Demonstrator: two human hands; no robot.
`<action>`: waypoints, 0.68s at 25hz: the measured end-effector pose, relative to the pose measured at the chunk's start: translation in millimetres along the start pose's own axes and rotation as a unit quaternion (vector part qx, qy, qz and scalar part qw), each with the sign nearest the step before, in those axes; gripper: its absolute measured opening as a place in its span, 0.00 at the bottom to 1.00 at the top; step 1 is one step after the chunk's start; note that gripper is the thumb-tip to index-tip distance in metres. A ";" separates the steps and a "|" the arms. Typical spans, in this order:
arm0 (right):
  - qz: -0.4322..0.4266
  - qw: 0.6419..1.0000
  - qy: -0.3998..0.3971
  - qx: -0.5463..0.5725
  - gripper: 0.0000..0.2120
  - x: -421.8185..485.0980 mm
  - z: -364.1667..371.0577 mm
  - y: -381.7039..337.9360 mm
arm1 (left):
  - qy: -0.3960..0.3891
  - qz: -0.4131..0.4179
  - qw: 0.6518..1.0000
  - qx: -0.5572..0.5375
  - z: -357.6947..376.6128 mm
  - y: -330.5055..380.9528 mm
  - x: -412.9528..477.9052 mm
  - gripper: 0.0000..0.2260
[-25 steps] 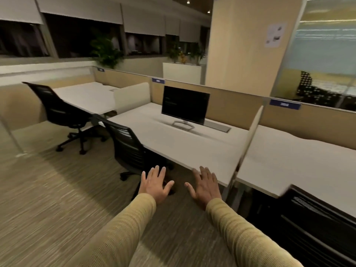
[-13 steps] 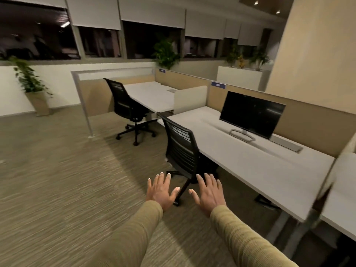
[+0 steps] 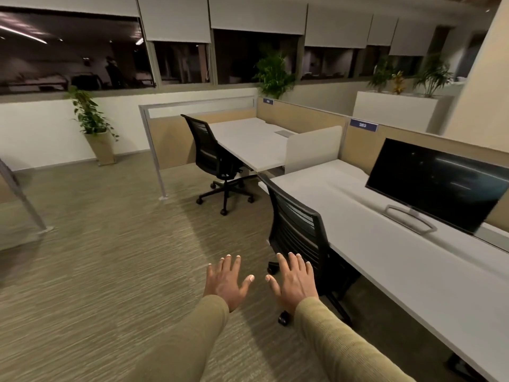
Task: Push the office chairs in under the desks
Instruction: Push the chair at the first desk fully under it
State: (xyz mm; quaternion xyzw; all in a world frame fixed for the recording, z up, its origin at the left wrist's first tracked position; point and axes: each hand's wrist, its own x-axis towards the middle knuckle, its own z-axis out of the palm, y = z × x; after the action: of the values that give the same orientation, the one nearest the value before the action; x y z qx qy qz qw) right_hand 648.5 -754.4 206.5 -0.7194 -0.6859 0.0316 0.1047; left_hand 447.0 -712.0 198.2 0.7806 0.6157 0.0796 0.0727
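Two desks run along the partition: the near desk with a monitor, the far desk beyond it. The near chair looks mostly tucked under its desk, though its seat is hidden. The far chair stands at its desk edge, only partly in. The left hand and right hand are spread flat, palms down, holding nothing. The step looks like approach; next, press a chair back forward.
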 end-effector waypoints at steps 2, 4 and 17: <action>-0.008 1.000 -0.007 -0.013 0.38 43.1 2.4 9.3 | 0.002 -0.002 1.000 -0.002 -4.0 1.2 42.2 0.34; -0.008 1.000 -0.008 -0.027 0.37 83.5 1.5 15.4 | 0.011 -0.007 1.000 -0.010 -8.3 2.6 78.9 0.34; -0.076 0.996 -0.041 -0.031 0.37 331.8 47.9 -95.4 | 0.008 -0.063 0.998 -0.007 -20.7 -155.5 282.1 0.34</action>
State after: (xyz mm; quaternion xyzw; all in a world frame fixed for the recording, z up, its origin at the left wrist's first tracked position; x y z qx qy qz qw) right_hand 564.8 -416.0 210.8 -0.6663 -0.7429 0.0315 0.0559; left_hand 359.5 -401.2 195.4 0.7392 0.6634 0.0856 0.0780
